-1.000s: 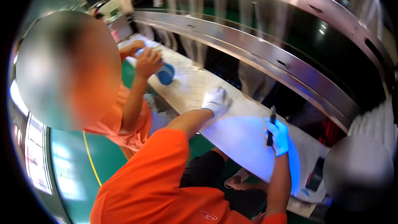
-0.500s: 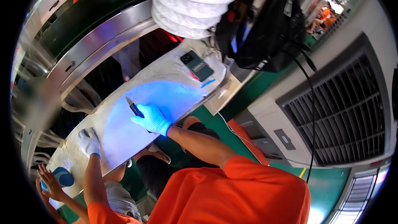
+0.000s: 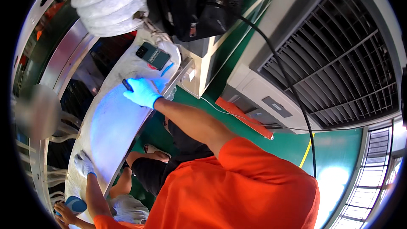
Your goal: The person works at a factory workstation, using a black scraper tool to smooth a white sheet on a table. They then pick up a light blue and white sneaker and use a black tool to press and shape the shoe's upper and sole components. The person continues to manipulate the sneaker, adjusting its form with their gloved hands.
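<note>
My right hand (image 3: pixel 143 93), in a glove lit blue, is closed around a small knife (image 3: pixel 126 85). Only a short dark part of it sticks out beyond the fingers; its blade cannot be made out now. This hand is over the far part of a long pale worktable (image 3: pixel 111 123), inside a patch of blue light. My left hand (image 3: pixel 85 164), in a white glove, lies on the near left part of the table, fingers stretched out and holding nothing. Beyond my right hand, a dark phone (image 3: pixel 153 56) rests on the table beside a thin blue strip (image 3: pixel 167 69).
A co-worker's bare hand (image 3: pixel 65 214) is beside a round blue object (image 3: pixel 76 204) at the near left. Metal machinery (image 3: pixel 70 55) runs along the table's left side. A white corrugated duct (image 3: pixel 108 6) and black bag (image 3: pixel 203 8) hang ahead; a large vented unit (image 3: pixel 254 87) stands right.
The view has swung right, so the table appears further left. My right hand has moved nearer the phone with the knife, whose blade showed before. My left hand stays on the table.
</note>
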`<state>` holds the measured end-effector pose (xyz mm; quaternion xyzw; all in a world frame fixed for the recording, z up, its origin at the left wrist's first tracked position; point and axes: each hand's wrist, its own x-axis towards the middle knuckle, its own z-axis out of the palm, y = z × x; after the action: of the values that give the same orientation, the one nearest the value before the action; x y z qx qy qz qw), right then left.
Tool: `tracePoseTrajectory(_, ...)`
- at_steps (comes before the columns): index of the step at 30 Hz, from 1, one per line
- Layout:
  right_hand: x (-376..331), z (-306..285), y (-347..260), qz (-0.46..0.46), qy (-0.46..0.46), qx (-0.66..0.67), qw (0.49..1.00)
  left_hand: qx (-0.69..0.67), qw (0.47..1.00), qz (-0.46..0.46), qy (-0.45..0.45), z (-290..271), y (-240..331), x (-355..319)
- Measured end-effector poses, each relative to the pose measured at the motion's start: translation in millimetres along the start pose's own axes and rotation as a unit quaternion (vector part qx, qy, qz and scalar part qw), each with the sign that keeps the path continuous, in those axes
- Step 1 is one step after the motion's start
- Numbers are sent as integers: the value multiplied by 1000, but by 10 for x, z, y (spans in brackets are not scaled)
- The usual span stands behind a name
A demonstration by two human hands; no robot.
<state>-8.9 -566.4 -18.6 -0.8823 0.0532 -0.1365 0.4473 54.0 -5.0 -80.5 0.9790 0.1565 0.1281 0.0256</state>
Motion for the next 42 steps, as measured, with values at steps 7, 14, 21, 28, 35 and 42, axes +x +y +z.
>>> tracePoseTrajectory(7,-109,170,113,-44,37,29,998,-15,1000,-22,-12,-78,-92,-52)
tracePoseTrajectory(14,-107,134,98,-32,-5,67,997,27,997,-65,-33,-67,-53,-23)
tracePoseTrajectory(21,13,310,258,-53,24,67,996,147,987,-41,-50,-230,380,-15)
tracePoseTrajectory(28,74,567,308,29,3,232,972,70,991,-116,-6,-149,264,-312)
tracePoseTrajectory(35,119,792,246,12,-17,225,974,113,987,-105,-37,-114,73,-261)
tracePoseTrajectory(42,179,741,440,0,23,210,977,49,998,-13,32,-74,522,-171)
